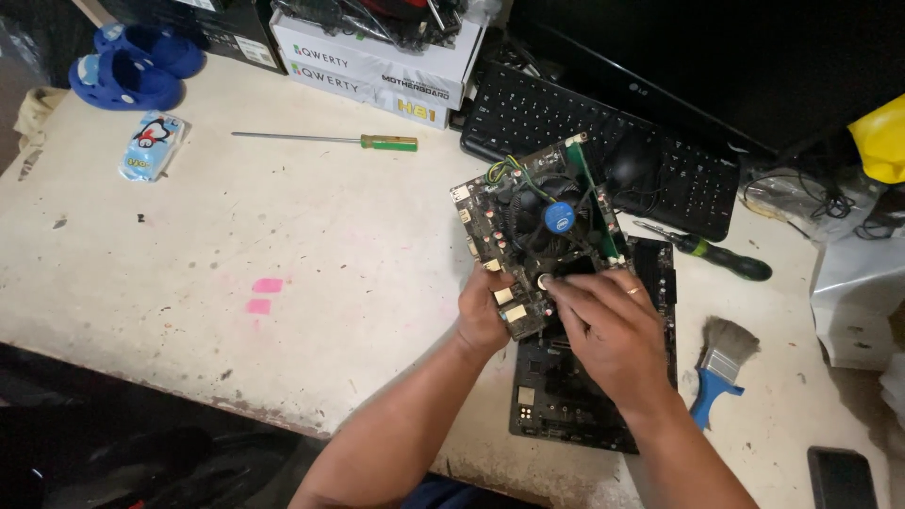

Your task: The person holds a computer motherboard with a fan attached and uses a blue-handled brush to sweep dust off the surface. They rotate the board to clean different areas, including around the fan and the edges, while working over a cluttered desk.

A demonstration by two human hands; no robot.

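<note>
I hold a small brown motherboard (490, 212) tilted up off the table, with a round black cooler fan (551, 219) and a green memory stick (592, 193) on it. My left hand (483, 313) grips its lower left edge. My right hand (613, 325) rests on its lower right part, fingertips pinching at a small round silver piece (545, 280) near the cooler. A second, dark motherboard (566, 396) lies flat on the table beneath both hands.
A black keyboard (603, 141) and monitor stand behind. A green-handled screwdriver (325, 140) lies far left, another screwdriver (721, 253) right, a blue-handled brush (721, 368) by the dark board. White boxes (377, 61), blue shoes (132, 66), a small packet (153, 143), a dark phone (841, 476).
</note>
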